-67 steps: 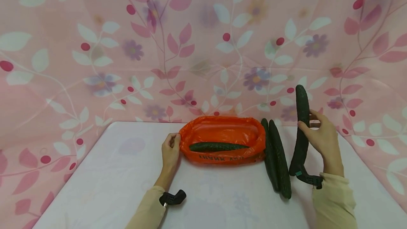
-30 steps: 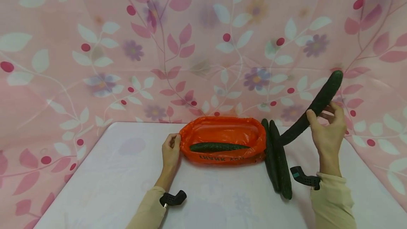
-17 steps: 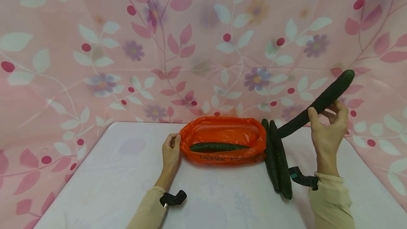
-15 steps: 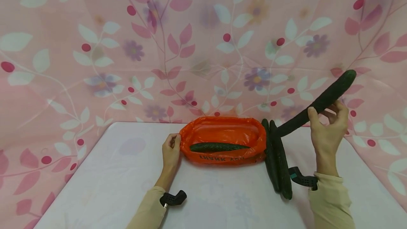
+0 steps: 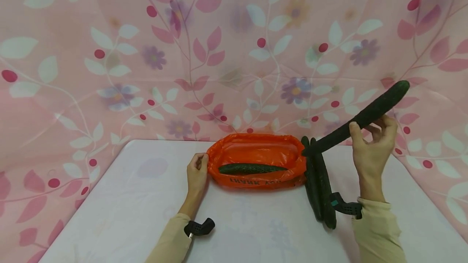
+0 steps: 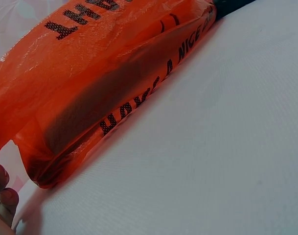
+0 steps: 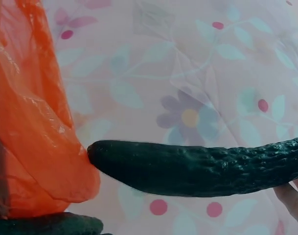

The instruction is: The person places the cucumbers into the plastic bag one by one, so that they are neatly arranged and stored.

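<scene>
Orange plastic makes up the bag, pinched at its left end by the left hand; that light grip would serve best held steady, so the mouth does not fold in. Farther right, the raised cucumber slants upward, its lower tip at the bag's right rim; whether the two touch I cannot tell. The right hand grips it near the middle, thumb on the near side. To bring it in well, the tip should probably clear the rim first, lest it snag the film; then the high end could come down until the cucumber lies level, before any letting go.

Around these, again from the left, the white table carries everything. The enclosed cucumber lies lengthways by the bag's near wall, seemingly leaving room behind it. Next come the first loose cucumber and the second loose cucumber, side by side at the bag's right end; they crowd that approach and could be nudged. The right wrist camera sits close by.
</scene>
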`<state>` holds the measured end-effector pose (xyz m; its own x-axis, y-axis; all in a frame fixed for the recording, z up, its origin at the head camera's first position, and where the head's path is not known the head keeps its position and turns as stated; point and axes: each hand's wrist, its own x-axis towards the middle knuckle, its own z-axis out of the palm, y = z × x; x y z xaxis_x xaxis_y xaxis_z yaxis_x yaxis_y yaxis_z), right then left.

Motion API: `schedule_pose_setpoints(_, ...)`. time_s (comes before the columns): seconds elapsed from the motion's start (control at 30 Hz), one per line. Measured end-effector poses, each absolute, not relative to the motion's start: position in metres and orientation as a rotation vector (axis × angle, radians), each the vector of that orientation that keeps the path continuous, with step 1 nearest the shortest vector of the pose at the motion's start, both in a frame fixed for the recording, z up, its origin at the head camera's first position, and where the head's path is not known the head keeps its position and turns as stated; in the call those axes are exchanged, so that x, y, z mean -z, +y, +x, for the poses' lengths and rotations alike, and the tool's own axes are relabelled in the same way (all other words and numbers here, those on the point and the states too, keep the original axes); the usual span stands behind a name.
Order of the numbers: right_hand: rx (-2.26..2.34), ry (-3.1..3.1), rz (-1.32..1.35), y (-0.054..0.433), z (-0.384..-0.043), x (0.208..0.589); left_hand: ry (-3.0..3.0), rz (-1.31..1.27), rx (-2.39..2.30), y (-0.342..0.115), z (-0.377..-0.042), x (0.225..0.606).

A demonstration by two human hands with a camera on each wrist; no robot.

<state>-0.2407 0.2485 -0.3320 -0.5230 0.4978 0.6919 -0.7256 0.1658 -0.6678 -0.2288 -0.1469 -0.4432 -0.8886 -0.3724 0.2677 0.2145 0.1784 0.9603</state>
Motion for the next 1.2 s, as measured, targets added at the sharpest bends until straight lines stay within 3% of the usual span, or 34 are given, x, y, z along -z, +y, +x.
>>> schedule_pose_setpoints(1.2,-1.591,-1.670,0.457,0.201,-0.233,0.335,-1.988,0.119,1.757,-0.147,-0.230,0.444)
